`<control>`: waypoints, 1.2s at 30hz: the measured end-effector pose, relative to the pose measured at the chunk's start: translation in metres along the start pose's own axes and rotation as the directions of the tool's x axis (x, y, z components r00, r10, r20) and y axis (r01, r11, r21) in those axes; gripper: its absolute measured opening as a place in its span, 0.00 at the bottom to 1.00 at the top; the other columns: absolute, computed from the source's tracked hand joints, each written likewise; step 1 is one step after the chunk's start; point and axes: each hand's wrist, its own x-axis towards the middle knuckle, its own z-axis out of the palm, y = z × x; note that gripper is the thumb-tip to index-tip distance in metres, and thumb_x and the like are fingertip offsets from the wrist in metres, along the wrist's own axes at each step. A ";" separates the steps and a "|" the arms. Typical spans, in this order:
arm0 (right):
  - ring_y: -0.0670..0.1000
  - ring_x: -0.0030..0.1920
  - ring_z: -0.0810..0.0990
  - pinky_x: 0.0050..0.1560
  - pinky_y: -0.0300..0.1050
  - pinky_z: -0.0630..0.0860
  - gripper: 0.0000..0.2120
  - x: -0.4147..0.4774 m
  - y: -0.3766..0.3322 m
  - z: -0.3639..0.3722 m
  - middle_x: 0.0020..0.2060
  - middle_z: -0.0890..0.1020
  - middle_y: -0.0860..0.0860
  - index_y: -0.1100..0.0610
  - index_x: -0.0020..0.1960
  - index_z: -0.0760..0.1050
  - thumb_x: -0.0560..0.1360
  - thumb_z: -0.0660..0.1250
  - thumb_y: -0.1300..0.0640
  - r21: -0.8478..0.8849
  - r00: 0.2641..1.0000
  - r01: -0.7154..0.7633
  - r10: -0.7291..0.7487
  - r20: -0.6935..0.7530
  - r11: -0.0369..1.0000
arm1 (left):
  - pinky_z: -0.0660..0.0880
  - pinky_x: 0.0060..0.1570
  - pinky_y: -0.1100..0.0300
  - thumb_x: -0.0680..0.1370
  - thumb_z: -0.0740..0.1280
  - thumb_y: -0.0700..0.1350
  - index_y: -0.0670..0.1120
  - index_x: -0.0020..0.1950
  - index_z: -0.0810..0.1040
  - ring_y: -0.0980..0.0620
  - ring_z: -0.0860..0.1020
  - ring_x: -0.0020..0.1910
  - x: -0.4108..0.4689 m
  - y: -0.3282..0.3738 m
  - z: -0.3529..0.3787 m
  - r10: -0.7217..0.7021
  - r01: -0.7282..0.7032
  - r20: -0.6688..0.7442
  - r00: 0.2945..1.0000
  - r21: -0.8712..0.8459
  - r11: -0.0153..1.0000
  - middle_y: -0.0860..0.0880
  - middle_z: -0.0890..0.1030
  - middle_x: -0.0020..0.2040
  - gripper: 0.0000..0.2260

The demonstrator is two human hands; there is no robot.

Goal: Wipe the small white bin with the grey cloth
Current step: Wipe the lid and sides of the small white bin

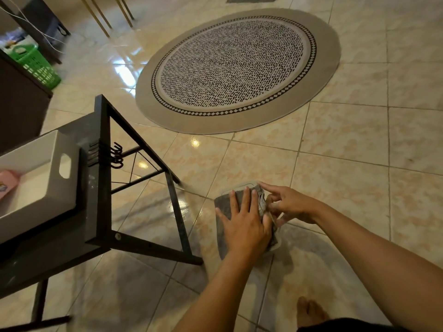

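The grey cloth (223,208) is draped over the small white bin (276,246), held above the tiled floor in the lower middle of the view. Only a thin pale rim of the bin shows at the cloth's top and lower right. My left hand (244,222) lies flat on the cloth with fingers spread, pressing it against the bin. My right hand (288,204) grips the bin's right edge, its index finger stretched out over the top corner.
A black metal table (100,192) stands at the left with hooks on its side. On it sits a large white box (48,173) holding a pink item. A round patterned rug (237,68) lies ahead, a green basket (36,65) at far left. My bare foot (310,312) is below.
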 end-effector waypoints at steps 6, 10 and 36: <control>0.52 0.37 0.79 0.36 0.44 0.80 0.36 0.001 0.001 0.003 0.39 0.74 0.54 0.47 0.78 0.54 0.77 0.63 0.69 0.031 0.999 0.015 -0.014 -0.033 0.999 | 0.38 0.72 0.36 0.80 0.44 0.60 0.54 0.78 0.38 0.46 0.32 0.75 -0.007 -0.029 -0.004 -0.043 0.042 -0.022 0.999 -0.029 0.999 0.53 0.38 0.79 0.29; 0.52 0.37 0.79 0.34 0.43 0.80 0.36 0.004 0.000 0.004 0.40 0.75 0.56 0.47 0.78 0.54 0.77 0.62 0.70 0.003 0.999 0.016 -0.016 -0.029 1.000 | 0.38 0.72 0.35 0.80 0.43 0.61 0.53 0.79 0.39 0.46 0.33 0.75 -0.004 -0.010 0.003 0.033 -0.033 -0.021 0.999 0.014 0.999 0.53 0.39 0.79 0.29; 0.51 0.34 0.76 0.37 0.48 0.82 0.35 0.006 0.007 0.005 0.36 0.73 0.54 0.48 0.78 0.55 0.77 0.64 0.68 0.027 0.995 0.037 -0.034 -0.095 0.999 | 0.34 0.72 0.40 0.79 0.37 0.64 0.53 0.79 0.40 0.48 0.31 0.75 -0.020 -0.012 0.010 -0.017 0.017 -0.071 0.997 0.001 1.000 0.52 0.37 0.79 0.30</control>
